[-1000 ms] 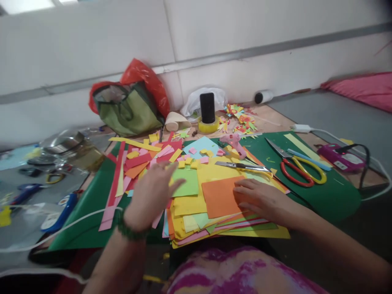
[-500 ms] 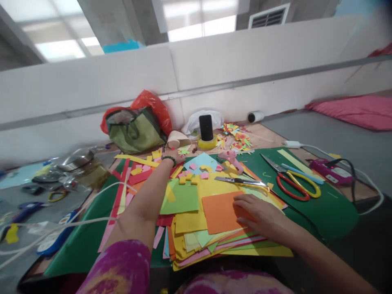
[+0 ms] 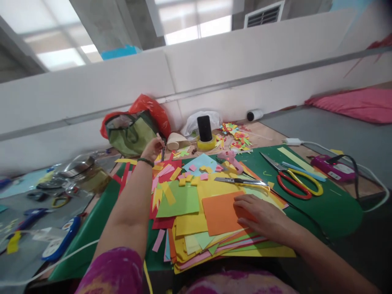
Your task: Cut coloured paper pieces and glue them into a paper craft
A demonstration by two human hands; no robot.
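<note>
The right hand (image 3: 260,214) lies, fingers stretched flat, on the 3 o'clock edge of the orange sheet (image 3: 219,212), atop the paper stack (image 3: 190,225). From that sheet, the left hand (image 3: 152,149) is between 10 and 11 o'clock, near the green bag (image 3: 139,140); whether its fingers grip anything, I cannot tell.

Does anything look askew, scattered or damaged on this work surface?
Mildly: the stack of multicoloured paper sheets beneath the flat orange paper is askew, its front edges fanned unevenly, and small yellow and pink paper pieces lie loose beyond the light-green sheet. Nothing appears clearly damaged.
</note>
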